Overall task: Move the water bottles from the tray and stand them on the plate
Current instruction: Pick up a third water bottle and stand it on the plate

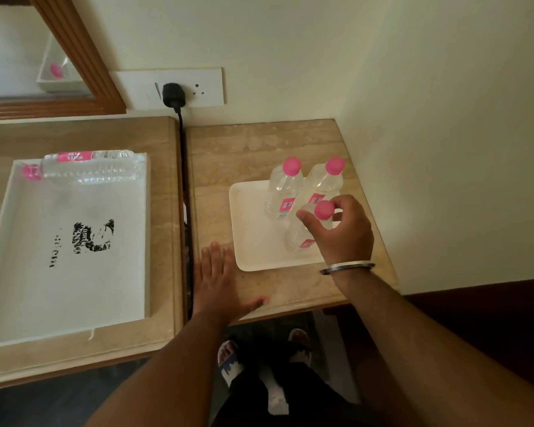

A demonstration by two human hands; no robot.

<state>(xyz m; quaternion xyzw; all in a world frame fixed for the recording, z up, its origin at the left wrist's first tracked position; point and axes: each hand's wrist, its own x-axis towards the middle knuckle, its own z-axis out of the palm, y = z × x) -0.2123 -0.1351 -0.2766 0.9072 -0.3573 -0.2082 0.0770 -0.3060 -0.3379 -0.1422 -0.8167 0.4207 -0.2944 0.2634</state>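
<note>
Three bottles up on the plate [253,241], one bottle [87,171] lying at the tray's [0,241] far edge.

Right hand [342,232] pinches the near bottle [305,232] at its neck under the pink cap, a narrow grip; left hand [219,278] lies flat and open on the worktop [290,140]. Risk: letting go off-balance could tip it into the two crowded behind. Its base is hard to read through clear plastic.

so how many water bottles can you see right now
4. Three stand on the plate: back left, back right, front under the right hand. One lies in the tray.
</note>
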